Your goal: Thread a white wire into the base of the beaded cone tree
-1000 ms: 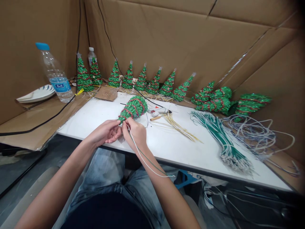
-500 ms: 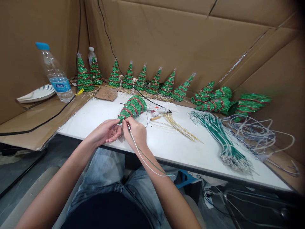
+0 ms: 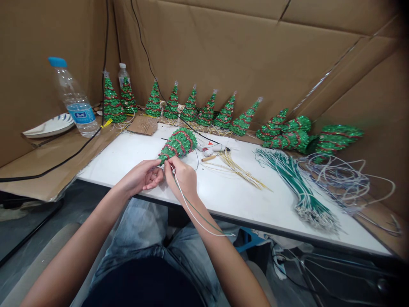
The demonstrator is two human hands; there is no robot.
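A small green tinsel Christmas tree with red garland lies on its side, its tip pointing toward me. My left hand pinches the tree near its tip between thumb and forefinger, the other fingers curled loosely. My right hand is closed in a pinch at the same tip, touching the tree. A white and green wire pair runs from the right fingers back over my right forearm. What exactly the fingertips press together is too small to make out.
Behind stands a row of similar trees, with several more lying at the right. A glue gun, yellow wires, a green wire bundle and tangled white wire lie rightward. A water bottle and black cable are left.
Almost nothing differs. Both hands stay at the tree's tip, and the wire pair hangs as before.
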